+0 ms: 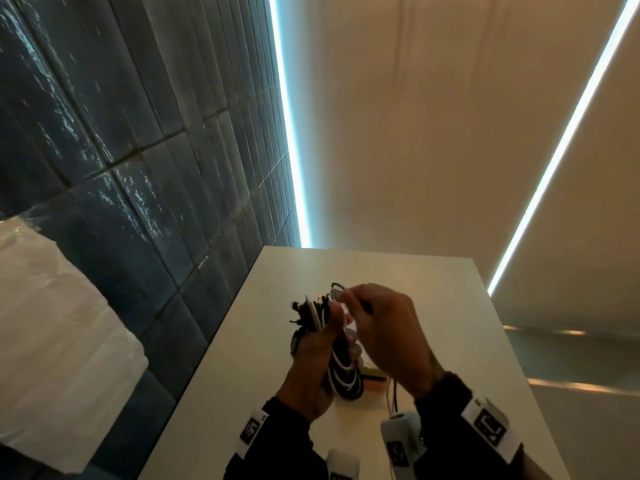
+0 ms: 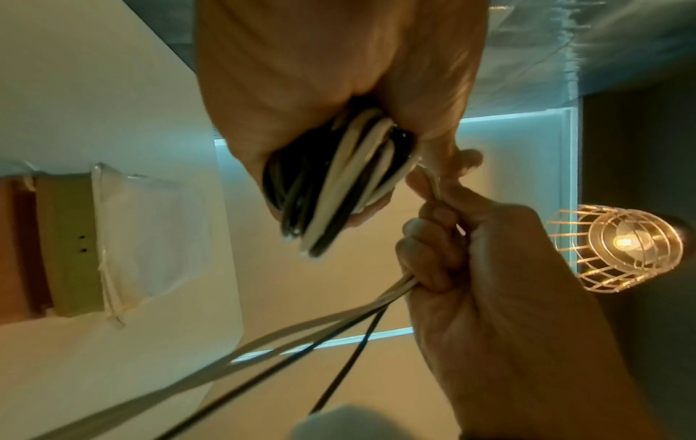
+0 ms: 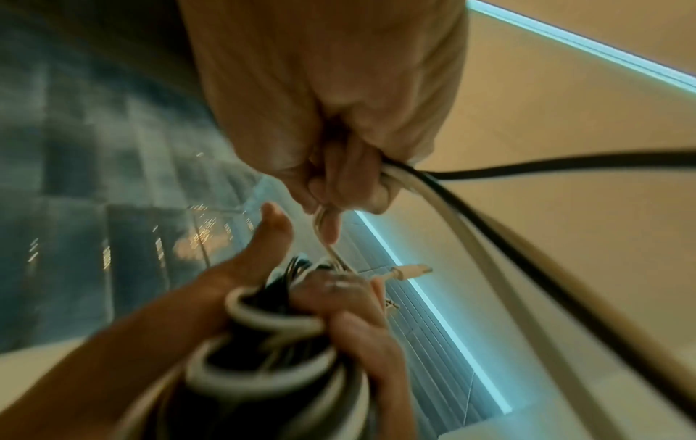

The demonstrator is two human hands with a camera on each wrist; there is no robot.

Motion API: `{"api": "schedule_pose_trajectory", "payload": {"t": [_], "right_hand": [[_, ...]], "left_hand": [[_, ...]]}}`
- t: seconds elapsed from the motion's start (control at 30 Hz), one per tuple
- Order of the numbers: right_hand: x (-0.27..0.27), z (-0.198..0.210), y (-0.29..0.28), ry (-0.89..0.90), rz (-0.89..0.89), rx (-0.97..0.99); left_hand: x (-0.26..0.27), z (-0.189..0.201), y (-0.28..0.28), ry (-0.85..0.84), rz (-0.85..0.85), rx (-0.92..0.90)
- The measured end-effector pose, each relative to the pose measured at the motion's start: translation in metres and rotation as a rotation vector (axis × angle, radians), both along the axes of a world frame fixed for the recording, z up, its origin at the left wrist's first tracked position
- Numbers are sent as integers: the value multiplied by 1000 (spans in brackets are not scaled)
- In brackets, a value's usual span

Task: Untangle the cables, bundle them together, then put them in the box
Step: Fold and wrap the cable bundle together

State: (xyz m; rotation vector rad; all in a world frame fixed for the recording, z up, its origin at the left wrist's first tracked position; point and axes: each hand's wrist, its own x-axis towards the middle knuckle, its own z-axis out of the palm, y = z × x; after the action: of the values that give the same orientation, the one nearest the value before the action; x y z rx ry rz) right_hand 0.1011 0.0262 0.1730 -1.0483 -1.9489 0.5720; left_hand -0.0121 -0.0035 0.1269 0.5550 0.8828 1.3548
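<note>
My left hand (image 1: pixel 320 341) grips a coiled bundle of black and white cables (image 1: pixel 341 370) above the white table (image 1: pixel 249 341). The same bundle (image 2: pixel 331 184) fills the left hand (image 2: pixel 320 89) in the left wrist view. My right hand (image 1: pixel 381 327) holds loose white and black cable ends (image 2: pixel 339 327) and pinches a thin strand by the bundle's top. In the right wrist view the right hand (image 3: pixel 339 166) pinches that strand (image 3: pixel 331 250), and a white plug (image 3: pixel 410 271) sticks out beside the bundle (image 3: pixel 263 351). A box (image 2: pixel 56 247) with a clear lid sits on the table.
A dark blue tiled wall (image 1: pixel 121 150) runs along the table's left side. White wrapped material (image 1: pixel 52 323) sits at the far left. A wire-cage lamp (image 2: pixel 617 247) glows overhead. Light strips (image 1: pixel 291 133) cross the ceiling.
</note>
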Motion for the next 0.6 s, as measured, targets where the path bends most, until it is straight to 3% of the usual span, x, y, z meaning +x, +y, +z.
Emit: {"api": "schedule_pose_trajectory", "payload": {"t": [0.13,0.23,0.33,0.4,0.53,0.6], "right_hand": [[-11,-14,-17,-373,254,70],[-15,-15,-20,-433,301,128],[-17,-19,-23,-465,234,163],[-14,-23,-28,-387,168,141],[4,-37,-40,68,151,-190],[19,-54,-43,96,212,-252]], "left_hand": [[-10,-2,-3,-88,29,-64],[-14,0,1,-104,32,-74],[-15,2,8,-85,159,-75],[-20,8,14,-78,210,-85],[-48,21,32,-170,339,-58],[-60,31,39,-122,389,-7]]}}
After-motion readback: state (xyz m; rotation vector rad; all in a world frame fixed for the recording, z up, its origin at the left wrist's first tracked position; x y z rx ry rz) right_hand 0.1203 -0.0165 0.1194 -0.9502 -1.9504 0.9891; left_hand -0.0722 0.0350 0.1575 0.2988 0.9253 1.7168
